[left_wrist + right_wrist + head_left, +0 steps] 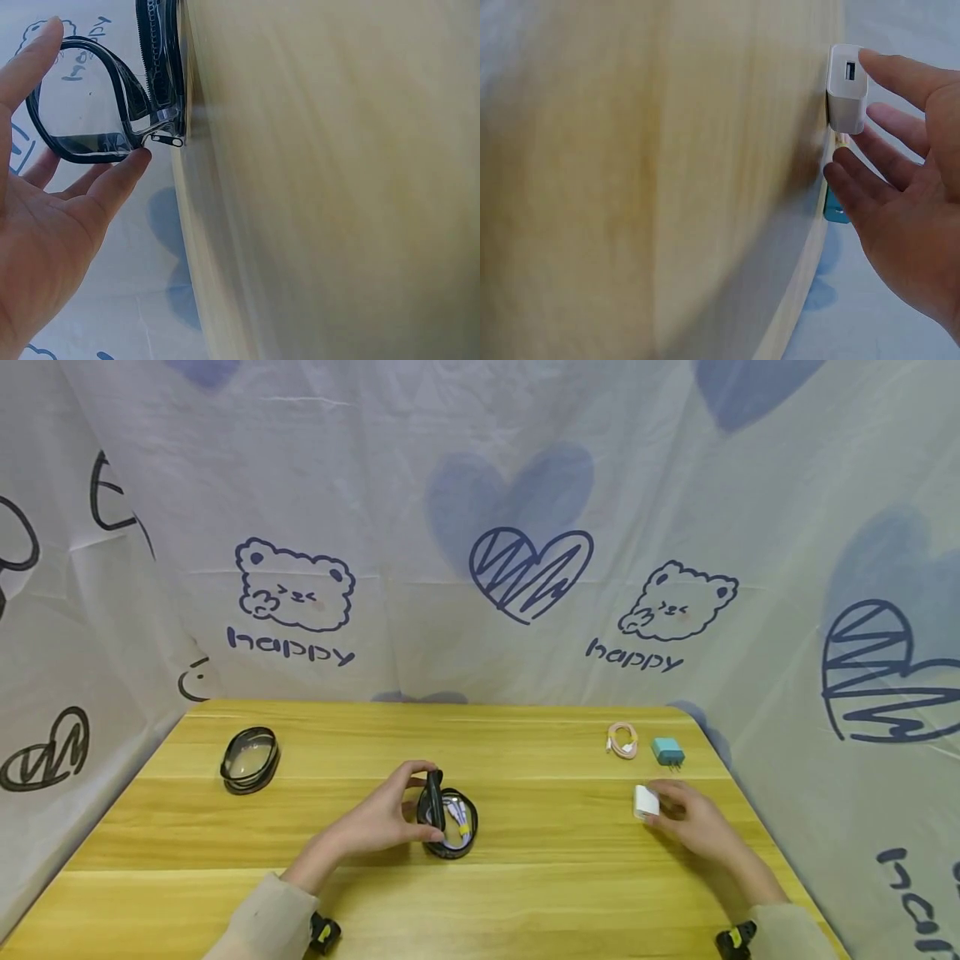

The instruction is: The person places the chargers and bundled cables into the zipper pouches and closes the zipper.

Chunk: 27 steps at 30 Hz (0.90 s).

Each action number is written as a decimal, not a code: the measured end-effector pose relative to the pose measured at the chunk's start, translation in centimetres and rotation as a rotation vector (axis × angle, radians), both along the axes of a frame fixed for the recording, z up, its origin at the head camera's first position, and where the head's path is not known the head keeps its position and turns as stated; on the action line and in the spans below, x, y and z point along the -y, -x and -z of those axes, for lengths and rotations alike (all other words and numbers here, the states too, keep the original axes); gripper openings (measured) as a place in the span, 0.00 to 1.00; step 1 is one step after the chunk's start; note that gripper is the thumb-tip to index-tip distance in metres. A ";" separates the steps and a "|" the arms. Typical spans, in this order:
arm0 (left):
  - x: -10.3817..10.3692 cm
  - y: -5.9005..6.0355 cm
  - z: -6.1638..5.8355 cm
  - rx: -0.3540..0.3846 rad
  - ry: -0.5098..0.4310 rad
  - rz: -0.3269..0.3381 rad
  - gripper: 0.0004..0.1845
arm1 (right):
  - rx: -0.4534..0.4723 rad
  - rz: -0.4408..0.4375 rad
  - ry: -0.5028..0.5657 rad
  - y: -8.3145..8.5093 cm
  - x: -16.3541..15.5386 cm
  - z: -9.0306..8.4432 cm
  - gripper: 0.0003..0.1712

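My left hand (375, 820) holds the raised lid (82, 105) of a small round clear zip case (474, 837) with black edging, thumb and fingers at opposite sides of its rim. The case stands unzipped on the table, its zipper pull (166, 140) hanging at the hinge side. Inside lies a coiled pale cable (459, 812) with a yellow tie. At the right, my right hand (697, 825) pinches a white USB charger (847, 90) between thumb and fingers, at the tabletop. Its USB port faces the right wrist camera.
A blue plug adapter (667, 750) lies just beyond the white charger, prongs toward me. Beside it is a coiled pink cable (622, 742). A second black-edged clear case (251, 760) sits at the far left. Printed cloth (420, 643) hangs behind the wooden table (540, 893).
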<state>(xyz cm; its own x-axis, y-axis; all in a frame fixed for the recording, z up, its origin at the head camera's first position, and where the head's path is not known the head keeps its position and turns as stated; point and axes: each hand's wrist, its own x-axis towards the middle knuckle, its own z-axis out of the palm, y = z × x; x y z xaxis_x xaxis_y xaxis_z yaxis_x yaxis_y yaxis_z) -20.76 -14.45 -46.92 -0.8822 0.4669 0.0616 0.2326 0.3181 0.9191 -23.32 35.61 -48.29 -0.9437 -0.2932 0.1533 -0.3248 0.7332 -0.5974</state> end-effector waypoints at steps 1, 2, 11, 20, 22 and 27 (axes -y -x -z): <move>0.0 0.0 0.0 0.004 0.001 -0.002 0.51 | 0.008 -0.003 0.000 0.1 0.0 0.1 0.29; 0.0 0.0 0.0 0.007 0.002 -0.003 0.51 | 0.012 -0.007 0.000 0.1 -0.1 0.2 0.30; 0.1 0.1 0.3 0.000 0.001 0.003 0.51 | 0.016 -0.023 0.037 0.6 0.0 0.7 0.26; 0.2 0.2 0.3 -0.002 0.009 -0.005 0.52 | 0.038 0.021 0.063 0.9 0.3 0.9 0.24; 0.2 0.2 0.4 -0.004 0.007 -0.001 0.52 | 0.034 0.026 0.076 0.8 0.4 0.8 0.23; 0.2 0.2 0.4 -0.014 0.008 0.004 0.51 | -0.001 0.029 0.108 0.7 1.1 0.5 0.22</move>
